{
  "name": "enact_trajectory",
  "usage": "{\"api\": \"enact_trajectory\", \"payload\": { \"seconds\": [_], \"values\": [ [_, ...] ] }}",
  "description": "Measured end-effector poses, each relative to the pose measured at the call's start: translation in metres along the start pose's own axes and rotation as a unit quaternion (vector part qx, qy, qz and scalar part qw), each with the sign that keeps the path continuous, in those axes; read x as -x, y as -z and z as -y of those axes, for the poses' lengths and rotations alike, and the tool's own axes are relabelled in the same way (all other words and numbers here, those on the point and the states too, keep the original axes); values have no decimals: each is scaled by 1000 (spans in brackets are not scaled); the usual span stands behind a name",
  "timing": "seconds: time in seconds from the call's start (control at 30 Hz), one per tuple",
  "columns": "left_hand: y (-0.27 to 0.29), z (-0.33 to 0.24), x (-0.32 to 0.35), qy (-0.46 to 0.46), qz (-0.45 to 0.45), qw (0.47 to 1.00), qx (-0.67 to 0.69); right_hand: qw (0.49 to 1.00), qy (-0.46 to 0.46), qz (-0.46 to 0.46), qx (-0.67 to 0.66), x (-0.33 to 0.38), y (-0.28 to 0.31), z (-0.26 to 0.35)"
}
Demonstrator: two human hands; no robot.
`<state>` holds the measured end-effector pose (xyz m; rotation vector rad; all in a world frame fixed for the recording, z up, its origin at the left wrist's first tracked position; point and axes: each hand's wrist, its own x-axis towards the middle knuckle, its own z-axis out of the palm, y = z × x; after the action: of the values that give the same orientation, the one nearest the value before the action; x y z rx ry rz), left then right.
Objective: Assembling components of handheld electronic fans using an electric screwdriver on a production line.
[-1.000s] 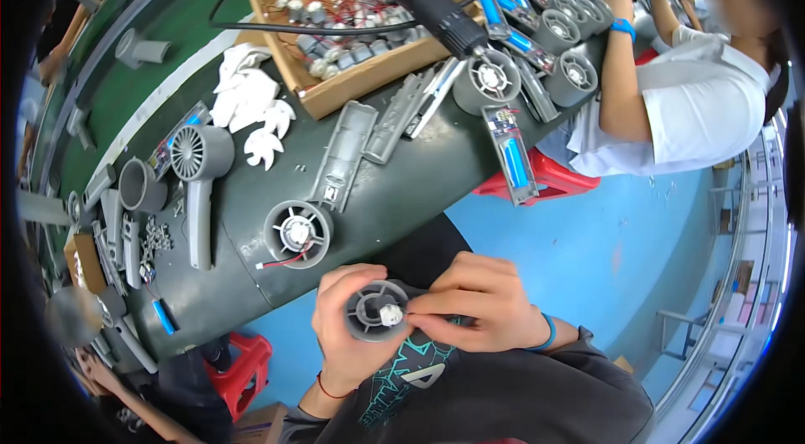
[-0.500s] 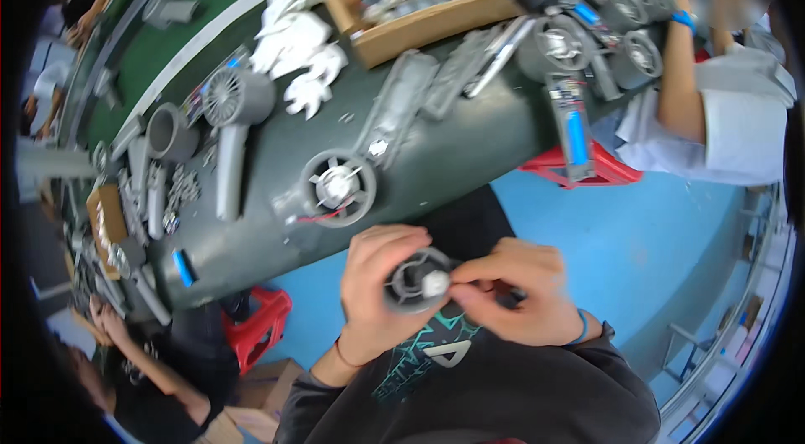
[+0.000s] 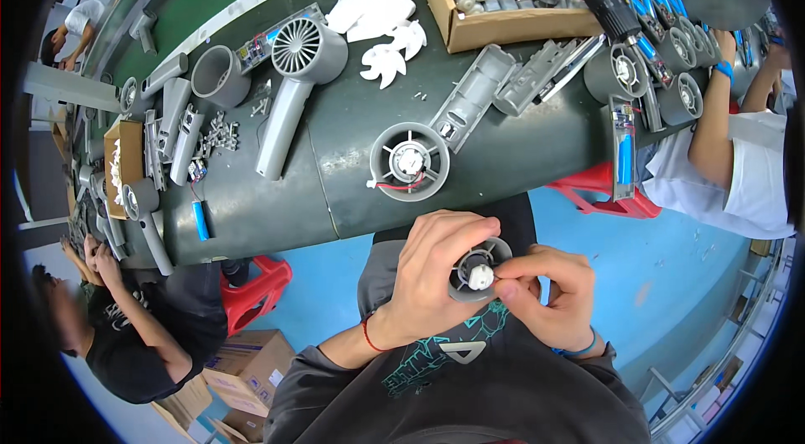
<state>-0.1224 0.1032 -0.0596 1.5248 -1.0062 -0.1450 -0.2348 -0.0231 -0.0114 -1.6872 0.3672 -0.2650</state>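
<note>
My left hand (image 3: 428,272) wraps round a grey round fan housing (image 3: 504,250), held in front of my chest below the table edge. Inside its ring sits a small motor with a white end (image 3: 480,278), facing up. The thumb and forefinger of my right hand (image 3: 549,289) are pinched together right beside that white end; what lies between them is too small to make out. On the table just beyond my hands lies a similar grey housing (image 3: 375,160) with a motor and red wire, joined to an opened handle shell (image 3: 476,96).
A cardboard box of motors (image 3: 520,31) stands at the back, a dark tool (image 3: 599,4) hanging over it. White fan blades (image 3: 386,65) and an assembled handheld fan (image 3: 285,121) lie left of it. Co-workers sit on both sides, near red stools (image 3: 260,289).
The view has swung, so the table things sit further right and higher in the picture. Both hands keep the housing between them, the right fingers still pinched at the motor.
</note>
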Motion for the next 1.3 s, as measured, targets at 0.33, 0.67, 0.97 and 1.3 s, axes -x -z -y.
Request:
{"api": "enact_trajectory", "payload": {
  "seconds": [0.33, 0.67, 0.97, 1.3],
  "values": [
    [8, 4, -2, -21, -4, 999, -44, 987, 29, -48, 152, -4, -11, 9],
    [19, -4, 0, 32, 16, 999, -16, 946, 196, 41, 256, -24, 1, 12],
    [31, -18, 1, 151, 72, 984, 54, 842, 428, 48, 325, -36, 6, -2],
    [41, -20, -3, 264, 180, 925, 206, 741, 511, 196, 390, -56, 16, 23]
  ]
}}
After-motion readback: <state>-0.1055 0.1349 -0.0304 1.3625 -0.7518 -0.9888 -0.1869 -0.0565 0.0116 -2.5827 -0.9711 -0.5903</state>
